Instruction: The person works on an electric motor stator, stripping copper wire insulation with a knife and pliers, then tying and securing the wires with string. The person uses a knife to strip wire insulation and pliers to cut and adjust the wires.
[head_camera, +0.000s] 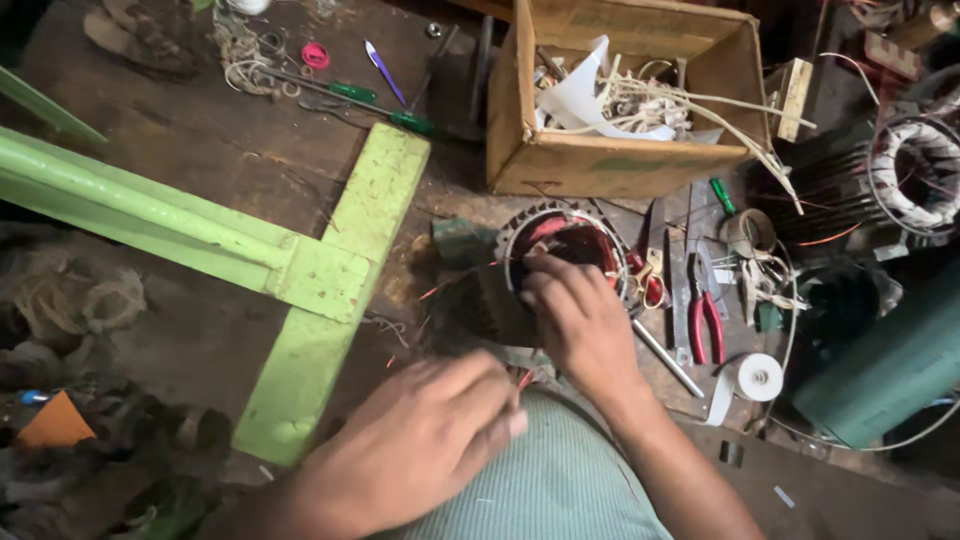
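A round motor stator (560, 245) with copper windings and red insulation lies on the workbench in front of me. My right hand (580, 320) rests on its near rim, fingers curled into the winding area, pinching something too small to make out. My left hand (420, 440) is lower, near my green-striped knee, blurred, fingers together and lying against the stator's dark near side; what it holds, if anything, is hidden.
A cardboard box (610, 160) of white sleeving and scraps stands behind the stator. Red-handled pliers (708, 320), a tape roll (758, 377), scissors and screwdrivers (375, 100) lie around. A green wooden frame (330, 270) lies left; another wound stator (920, 175) at far right.
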